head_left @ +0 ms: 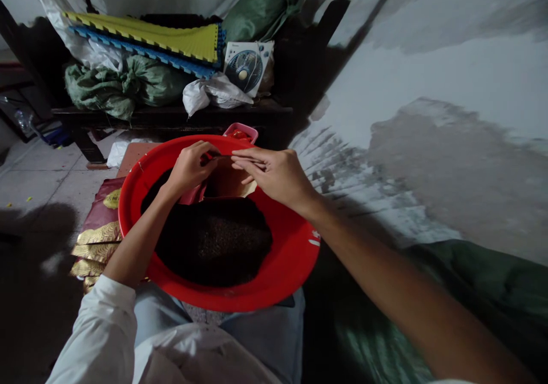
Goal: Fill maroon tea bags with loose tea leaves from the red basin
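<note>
- Apparently the packet (225, 180) is held inside the far part of the red basin (289, 264) so that any stray dark grains (222, 238) would land among the rest.
- The left hand (192, 164) is nearly closed, thumb and fingers pinching the packet's rim; the right hand (280, 178) has its fingers bunched flat on the rim's other side, keeping the mouth spread.
- Probably for steadiness, the basin's near side sits over the person's legs (276, 332).
- Flat packets (100, 230) lie piled just beside the basin's left edge, presumably within easy reach.
- A pink container (254, 134) crowds the far rim; more room seems available leftward, over the floor (47, 173).
</note>
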Available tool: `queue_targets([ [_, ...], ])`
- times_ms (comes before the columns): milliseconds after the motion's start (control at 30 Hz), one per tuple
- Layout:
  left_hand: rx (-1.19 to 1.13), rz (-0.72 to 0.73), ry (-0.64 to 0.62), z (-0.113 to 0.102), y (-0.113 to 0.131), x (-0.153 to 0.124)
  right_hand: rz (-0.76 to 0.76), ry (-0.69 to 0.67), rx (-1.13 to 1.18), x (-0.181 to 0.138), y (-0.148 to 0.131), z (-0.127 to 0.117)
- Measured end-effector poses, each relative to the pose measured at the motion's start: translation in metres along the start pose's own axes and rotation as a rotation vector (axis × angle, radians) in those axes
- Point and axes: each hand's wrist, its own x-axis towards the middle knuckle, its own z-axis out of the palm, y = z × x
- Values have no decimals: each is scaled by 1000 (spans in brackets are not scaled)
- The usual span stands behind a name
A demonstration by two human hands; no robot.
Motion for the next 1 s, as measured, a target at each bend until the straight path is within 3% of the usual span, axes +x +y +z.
queue_targets([
  [333,3,3,-4,-1,0,0,-46,-65,-135,-6,-3,0],
  [467,-1,9,-10,-1,-1,0,-183,-68,-255,-4,-4,0],
  [667,8,-6,1,-1,-1,0,-244,76,-356,-18,-4,-14],
  [800,17,-39,-11,-2,0,0,-157,267,-319,-67,13,-48],
  [900,13,-35,-36,-1,2,-1,-10,557,-352,-130,47,-74],
  [967,11,-25,-48,-1,4,-1,207,785,-377,-182,77,-79],
  [1000,11,-22,-55,-1,5,-1,373,820,-363,-210,92,-75],
])
